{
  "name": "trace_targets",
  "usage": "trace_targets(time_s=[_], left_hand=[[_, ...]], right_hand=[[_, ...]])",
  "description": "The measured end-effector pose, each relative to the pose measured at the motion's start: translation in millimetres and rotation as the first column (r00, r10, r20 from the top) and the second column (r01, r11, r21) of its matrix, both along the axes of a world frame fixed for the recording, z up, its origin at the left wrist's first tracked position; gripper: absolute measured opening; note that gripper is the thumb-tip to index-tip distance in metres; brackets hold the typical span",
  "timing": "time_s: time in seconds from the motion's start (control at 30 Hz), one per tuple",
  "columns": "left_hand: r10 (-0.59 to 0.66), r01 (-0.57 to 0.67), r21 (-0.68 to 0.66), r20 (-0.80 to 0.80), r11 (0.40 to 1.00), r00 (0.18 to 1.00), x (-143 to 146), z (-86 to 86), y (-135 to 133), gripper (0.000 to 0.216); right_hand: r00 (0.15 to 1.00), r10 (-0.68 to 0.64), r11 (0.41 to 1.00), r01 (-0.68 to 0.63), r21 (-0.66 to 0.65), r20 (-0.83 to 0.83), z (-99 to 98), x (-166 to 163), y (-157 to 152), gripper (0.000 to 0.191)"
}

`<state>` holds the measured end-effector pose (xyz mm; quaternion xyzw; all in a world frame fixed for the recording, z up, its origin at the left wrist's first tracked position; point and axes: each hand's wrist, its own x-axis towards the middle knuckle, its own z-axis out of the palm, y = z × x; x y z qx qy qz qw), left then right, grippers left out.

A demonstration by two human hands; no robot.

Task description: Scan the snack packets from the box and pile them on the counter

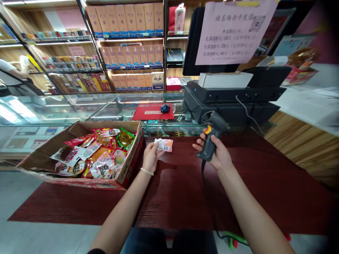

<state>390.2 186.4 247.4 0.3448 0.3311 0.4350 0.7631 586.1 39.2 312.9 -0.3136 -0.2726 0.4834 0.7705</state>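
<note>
My left hand pinches a small pink and white snack packet by its left end, with a printed barcode facing up. In my right hand is a black barcode scanner with a yellow trigger, gripped by its handle; its head points up and away from me. The scanner and the packet are apart, both above the dark red table. To the left of my left hand stands an open cardboard box heaped with snack packets in red, white and green.
Beyond the table, a glass counter holds a red mouse mat with a mouse. A monitor with a paper sign stands above black register equipment. The scanner cable hangs down. A person is at far left.
</note>
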Motion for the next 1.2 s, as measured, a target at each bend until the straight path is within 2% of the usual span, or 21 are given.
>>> trace_targets(time_s=[0.1, 0.2, 0.33, 0.43, 0.63, 0.73, 0.83, 0.93, 1.03, 1.2], left_hand=[[0.034, -0.033, -0.026, 0.035, 0.999, 0.999, 2, -12.6, 1, 0.023], [0.025, -0.023, -0.031, 0.062, 0.999, 0.998, 1, -18.4, -2, 0.026], [0.080, -0.081, 0.011, 0.027, 0.997, 0.996, -7, -16.9, -2, 0.032], [0.134, -0.133, 0.057, -0.011, 0.989, 0.991, -11, -15.9, 2, 0.035], [0.207, -0.204, 0.088, -0.030, 0.975, 0.978, -15, -18.9, 8, 0.035], [0.235, -0.233, 0.074, -0.016, 0.970, 0.972, -15, -20.0, 10, 0.034], [0.260, -0.259, 0.049, -0.008, 0.965, 0.966, -15, -20.7, 11, 0.035], [0.277, -0.277, 0.040, -0.001, 0.960, 0.961, -15, -20.5, 12, 0.034], [0.287, -0.287, 0.036, -0.008, 0.957, 0.958, -16, -19.7, 12, 0.034], [0.288, -0.287, 0.029, -0.015, 0.957, 0.958, -17, -19.2, 13, 0.032]], right_hand=[[0.999, -0.045, 0.999, 0.045, 0.024, -0.010, -12.8, 1, 7, 0.024], [0.997, 0.072, 0.997, -0.071, -0.022, 0.009, -17.4, 3, 1, 0.020], [0.982, 0.180, 0.961, -0.162, -0.226, 0.061, -17.9, -4, -9, 0.038], [0.966, 0.217, 0.919, -0.154, -0.363, 0.139, -22.6, -17, -9, 0.030], [0.921, 0.346, 0.890, -0.262, -0.372, 0.180, -33.3, -46, -6, 0.021], [0.890, 0.333, 0.873, -0.167, -0.459, 0.310, -37.3, -55, -6, 0.025], [0.775, 0.392, 0.825, -0.058, -0.562, 0.496, -43.6, -61, -3, 0.034], [0.668, 0.409, 0.818, 0.033, -0.574, 0.622, -50.3, -66, -1, 0.040], [0.658, 0.368, 0.832, 0.083, -0.548, 0.657, -51.4, -68, -1, 0.041], [0.660, 0.395, 0.826, 0.050, -0.562, 0.639, -40.7, -66, -4, 0.040]])
